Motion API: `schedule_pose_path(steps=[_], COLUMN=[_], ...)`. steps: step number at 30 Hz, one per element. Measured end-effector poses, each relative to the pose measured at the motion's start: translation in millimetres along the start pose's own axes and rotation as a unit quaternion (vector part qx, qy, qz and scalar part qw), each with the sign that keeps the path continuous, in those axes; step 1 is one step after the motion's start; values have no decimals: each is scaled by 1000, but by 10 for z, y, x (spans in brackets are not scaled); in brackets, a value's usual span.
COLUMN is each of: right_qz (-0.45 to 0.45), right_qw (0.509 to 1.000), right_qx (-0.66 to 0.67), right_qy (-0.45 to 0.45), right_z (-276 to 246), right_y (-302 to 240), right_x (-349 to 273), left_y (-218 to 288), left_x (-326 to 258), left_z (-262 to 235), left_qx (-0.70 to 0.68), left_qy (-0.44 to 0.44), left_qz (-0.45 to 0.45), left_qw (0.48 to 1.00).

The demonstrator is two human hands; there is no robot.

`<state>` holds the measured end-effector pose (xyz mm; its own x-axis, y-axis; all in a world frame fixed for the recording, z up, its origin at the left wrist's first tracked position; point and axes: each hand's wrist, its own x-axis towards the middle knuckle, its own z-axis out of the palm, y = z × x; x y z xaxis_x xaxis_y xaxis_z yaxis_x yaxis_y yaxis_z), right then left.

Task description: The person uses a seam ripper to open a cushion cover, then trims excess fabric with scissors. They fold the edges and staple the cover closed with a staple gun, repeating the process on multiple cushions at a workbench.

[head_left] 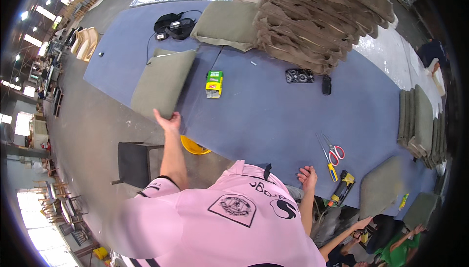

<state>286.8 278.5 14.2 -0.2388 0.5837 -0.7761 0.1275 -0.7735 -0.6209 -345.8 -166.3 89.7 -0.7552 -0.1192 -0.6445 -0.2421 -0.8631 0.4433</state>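
Observation:
My left hand [169, 122] is palm up at the near edge of a grey-green seat cushion [163, 84]. Its thumb lies over the edge and some fingers are hidden beneath. The cushion slants across the left border of the blue table [254, 115], partly overhanging it. My right hand [308, 175] is at the table's near edge, fingers loosely curled and apart, with nothing visible in it. Close by are a yellow-handled screwdriver [332, 171], red-handled scissors [334, 155] and a yellow-and-black power tool [343, 189]. A green-and-yellow box [214, 84] stands near the cushion.
Stacked brown fabric-covered pads [308, 20] rise at the back beside another cushion [227, 22]. A black bag [178, 26], patterned phone [299, 75] and more cushions [415, 120] lie around. A co-worker's hand [362, 222] touches a cushion [380, 189]. A yellow bucket [195, 146] and dark chair [133, 163] stand below.

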Motion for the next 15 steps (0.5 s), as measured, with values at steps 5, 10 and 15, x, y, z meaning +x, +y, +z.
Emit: schedule_pose_path(steps=[5, 10, 15], right_qz=[-27, -186, -246], right_qw=[999, 958, 946], right_qx=[-32, -217, -153], right_qy=[-21, -3, -147], right_z=[292, 332, 1114], right_y=[20, -91, -702], right_x=[-48, -261, -919], left_y=[894, 1124, 1853], left_x=[-145, -1069, -2691], left_z=[611, 1186, 1351], left_qx=[11, 276, 501], left_qy=[-75, -128, -248], left_qz=[129, 274, 305], left_qw=[989, 912, 771])
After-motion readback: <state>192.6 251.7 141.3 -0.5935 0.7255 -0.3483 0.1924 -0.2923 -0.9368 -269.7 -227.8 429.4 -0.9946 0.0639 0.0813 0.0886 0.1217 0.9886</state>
